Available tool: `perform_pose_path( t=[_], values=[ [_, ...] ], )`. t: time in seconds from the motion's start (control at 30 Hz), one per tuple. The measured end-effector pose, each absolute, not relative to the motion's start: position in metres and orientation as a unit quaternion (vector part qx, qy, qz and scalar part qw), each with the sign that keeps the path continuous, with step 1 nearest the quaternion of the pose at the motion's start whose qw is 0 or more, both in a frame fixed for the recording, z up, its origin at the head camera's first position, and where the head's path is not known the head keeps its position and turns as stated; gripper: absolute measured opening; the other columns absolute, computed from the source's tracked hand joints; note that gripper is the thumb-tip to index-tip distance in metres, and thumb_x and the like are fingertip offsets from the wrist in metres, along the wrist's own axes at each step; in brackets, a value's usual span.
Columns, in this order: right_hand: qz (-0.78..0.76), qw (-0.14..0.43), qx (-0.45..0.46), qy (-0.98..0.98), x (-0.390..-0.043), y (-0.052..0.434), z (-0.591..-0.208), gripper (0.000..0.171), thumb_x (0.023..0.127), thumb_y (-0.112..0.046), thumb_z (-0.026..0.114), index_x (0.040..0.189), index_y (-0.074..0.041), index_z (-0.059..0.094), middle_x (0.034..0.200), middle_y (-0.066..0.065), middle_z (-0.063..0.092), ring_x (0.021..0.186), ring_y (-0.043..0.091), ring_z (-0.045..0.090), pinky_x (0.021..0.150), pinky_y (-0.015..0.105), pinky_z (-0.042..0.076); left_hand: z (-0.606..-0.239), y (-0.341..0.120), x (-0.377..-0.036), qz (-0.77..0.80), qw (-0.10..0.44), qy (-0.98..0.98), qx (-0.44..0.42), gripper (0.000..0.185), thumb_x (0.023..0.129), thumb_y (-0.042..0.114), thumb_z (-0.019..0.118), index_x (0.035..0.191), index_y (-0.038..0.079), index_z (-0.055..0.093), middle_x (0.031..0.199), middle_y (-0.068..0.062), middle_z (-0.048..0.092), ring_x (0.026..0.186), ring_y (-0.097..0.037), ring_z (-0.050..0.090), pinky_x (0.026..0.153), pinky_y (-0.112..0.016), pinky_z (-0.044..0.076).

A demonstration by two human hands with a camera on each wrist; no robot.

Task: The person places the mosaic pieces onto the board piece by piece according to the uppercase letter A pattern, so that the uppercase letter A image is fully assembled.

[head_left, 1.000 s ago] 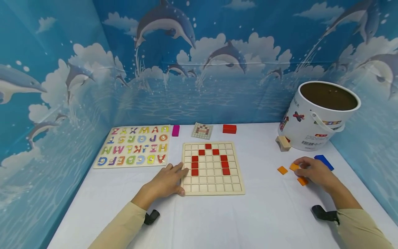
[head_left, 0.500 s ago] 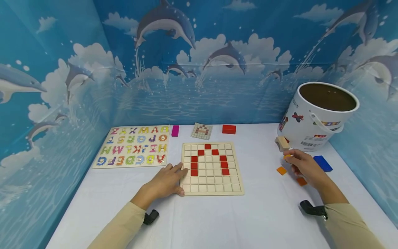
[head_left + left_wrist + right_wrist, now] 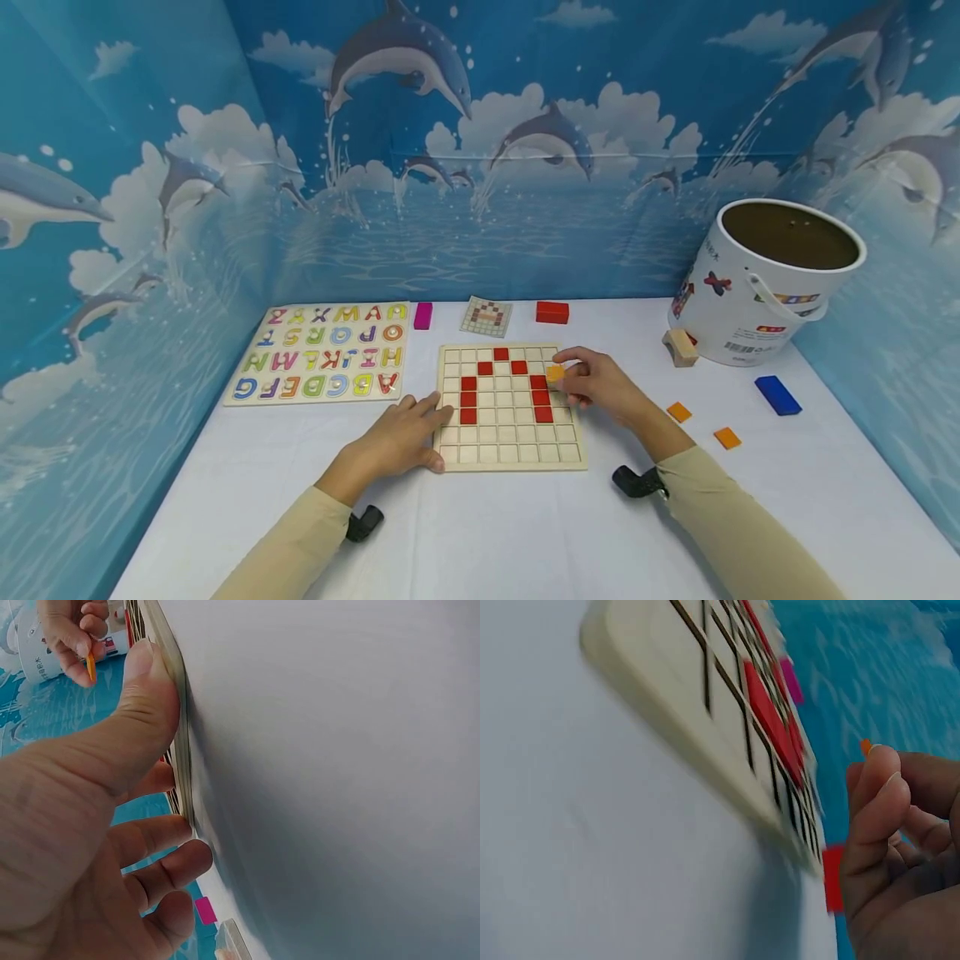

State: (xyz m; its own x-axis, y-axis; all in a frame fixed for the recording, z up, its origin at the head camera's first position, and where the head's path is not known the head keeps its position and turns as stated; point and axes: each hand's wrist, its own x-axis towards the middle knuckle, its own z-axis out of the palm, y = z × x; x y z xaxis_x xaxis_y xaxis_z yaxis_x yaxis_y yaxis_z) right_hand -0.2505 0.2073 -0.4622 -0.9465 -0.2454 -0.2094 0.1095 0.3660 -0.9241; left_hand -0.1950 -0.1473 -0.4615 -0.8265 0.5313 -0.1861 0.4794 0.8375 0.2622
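A wooden grid board (image 3: 517,452) lies in the middle of the white table, with several red tiles (image 3: 469,398) set in it in an arch shape. My left hand (image 3: 401,435) rests flat on the board's left edge, thumb against its side (image 3: 154,690). My right hand (image 3: 596,385) pinches a small orange tile (image 3: 554,373) over the board's right part, beside the red tiles. The same orange tile (image 3: 90,666) shows in the left wrist view, and its tip (image 3: 865,745) peeks above my fingers in the right wrist view.
An alphabet puzzle (image 3: 322,352) lies at the left. Behind the board are a pink block (image 3: 423,315), a pattern card (image 3: 487,317) and a red block (image 3: 552,312). At the right stand a white bucket (image 3: 757,300), a wooden piece (image 3: 681,345), a blue block (image 3: 777,394) and two orange tiles (image 3: 679,412).
My right hand picked up an orange tile from the right side of the table and carried it left to the board. The left hand stayed in place.
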Motion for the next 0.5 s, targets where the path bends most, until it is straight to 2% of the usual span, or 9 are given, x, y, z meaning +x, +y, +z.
perform_pose_path(
  t=[0.1,0.23,0.33,0.5],
  values=[
    [-0.517,0.165,-0.064,0.838,-0.251,0.180,-0.465,0.035,0.094,-0.014,0.073,0.125,-0.006,0.059,0.091,0.012,0.060,0.064,0.020,0.057,0.058,0.028,0.048,-0.462,-0.147,-0.195,0.103,0.127,0.950,0.265,0.087,0.079,0.047,0.081,0.153,0.016,0.049,0.164,-0.014,0.035,0.135,-0.033,0.042,0.110,-0.053,0.036],
    [-0.416,0.133,-0.113,0.893,-0.251,0.159,-0.469,0.023,0.091,-0.016,0.076,0.111,-0.011,0.066,0.084,0.005,0.056,0.070,0.017,0.053,0.063,0.028,0.043,-0.462,-0.147,-0.195,0.101,0.126,0.950,0.267,0.087,0.079,0.047,0.081,0.153,0.015,0.049,0.163,-0.015,0.035,0.133,-0.033,0.043,0.109,-0.052,0.037],
    [-0.368,0.111,-0.138,0.913,-0.251,0.153,-0.471,0.019,0.089,-0.014,0.076,0.106,-0.011,0.067,0.078,0.003,0.055,0.073,0.017,0.051,0.066,0.031,0.040,-0.461,-0.147,-0.196,0.101,0.125,0.949,0.269,0.088,0.079,0.048,0.081,0.153,0.014,0.048,0.163,-0.015,0.035,0.132,-0.032,0.044,0.108,-0.052,0.038],
    [-0.345,0.108,-0.145,0.921,-0.252,0.147,-0.470,0.017,0.088,-0.011,0.076,0.103,-0.011,0.069,0.078,0.003,0.055,0.074,0.018,0.051,0.066,0.032,0.040,-0.460,-0.148,-0.196,0.098,0.122,0.949,0.275,0.087,0.079,0.048,0.081,0.152,0.012,0.049,0.163,-0.017,0.035,0.128,-0.032,0.045,0.105,-0.051,0.039]
  ],
)
